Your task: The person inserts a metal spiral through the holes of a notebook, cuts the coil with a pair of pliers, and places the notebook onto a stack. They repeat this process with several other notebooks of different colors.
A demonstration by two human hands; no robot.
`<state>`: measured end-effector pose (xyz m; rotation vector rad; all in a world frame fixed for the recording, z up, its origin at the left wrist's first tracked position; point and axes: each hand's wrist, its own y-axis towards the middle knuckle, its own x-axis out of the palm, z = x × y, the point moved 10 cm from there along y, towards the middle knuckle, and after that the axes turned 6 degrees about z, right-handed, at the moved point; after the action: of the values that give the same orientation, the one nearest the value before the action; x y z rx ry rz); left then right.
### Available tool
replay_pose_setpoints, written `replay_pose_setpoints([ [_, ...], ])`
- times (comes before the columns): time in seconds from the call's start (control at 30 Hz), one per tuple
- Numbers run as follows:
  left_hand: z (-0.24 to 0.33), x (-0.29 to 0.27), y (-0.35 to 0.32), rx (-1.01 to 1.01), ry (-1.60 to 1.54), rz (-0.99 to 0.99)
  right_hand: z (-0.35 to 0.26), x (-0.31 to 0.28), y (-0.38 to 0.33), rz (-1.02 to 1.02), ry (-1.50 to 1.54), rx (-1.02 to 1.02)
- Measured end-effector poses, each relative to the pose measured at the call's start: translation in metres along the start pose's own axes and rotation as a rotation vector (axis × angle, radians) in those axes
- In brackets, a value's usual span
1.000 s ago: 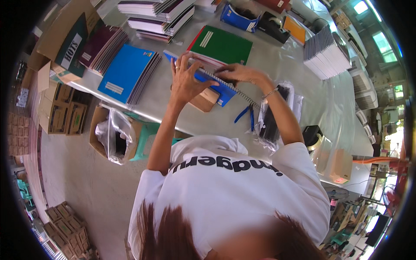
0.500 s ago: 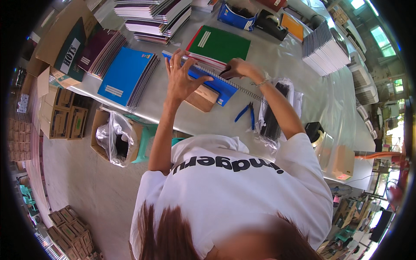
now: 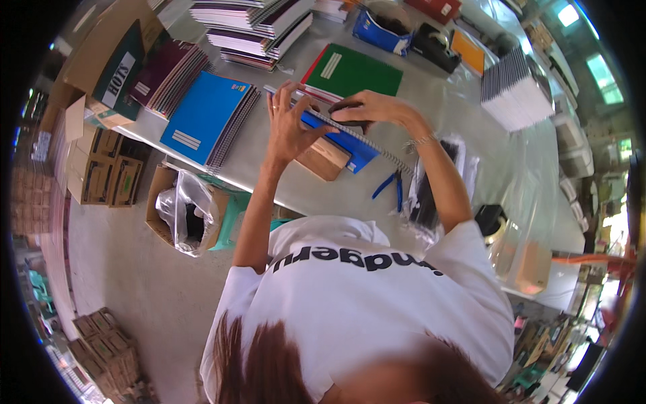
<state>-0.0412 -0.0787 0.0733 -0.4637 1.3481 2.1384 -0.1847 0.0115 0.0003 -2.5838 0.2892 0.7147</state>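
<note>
A blue-covered notebook (image 3: 358, 151) stands tilted against a wooden block (image 3: 323, 160) on the table. A spiral binding coil (image 3: 389, 156) runs along its upper edge, one end sticking out past the right side. My left hand (image 3: 291, 128) grips the left part of this edge, thumb in front and fingers spread over the top. My right hand (image 3: 377, 108) bends over the same edge from behind, its fingers closed at the coil; the fingertips are partly hidden. Blue-handled pliers (image 3: 390, 188) lie just right of the block. Behind the hands rests a green notebook (image 3: 363, 73) on others.
Blue spiral notebooks (image 3: 205, 118) and maroon ones (image 3: 168, 77) are stacked at left, near a tall notebook pile (image 3: 252, 37). Black coils in plastic (image 3: 431, 192) lie by my right forearm. A tape dispenser (image 3: 434, 47) and white-paged stack (image 3: 515, 94) stand farther right. A lined box (image 3: 185, 212) sits below the table edge.
My right hand's fingers have shifted slightly left along the coil and the hand lies flatter over the edge. My left hand keeps its grip. The whole view has shifted a little.
</note>
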Motion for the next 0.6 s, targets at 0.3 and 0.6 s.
replay_pose_setpoints([
  [0.3,-0.009,0.001,0.001,-0.047,-0.015,0.015,-0.019,-0.014,0.001,-0.086,0.41,-0.033],
  [0.6,-0.02,-0.009,0.005,-0.064,0.054,0.058,-0.058,-0.026,0.007,-0.057,0.61,-0.209],
])
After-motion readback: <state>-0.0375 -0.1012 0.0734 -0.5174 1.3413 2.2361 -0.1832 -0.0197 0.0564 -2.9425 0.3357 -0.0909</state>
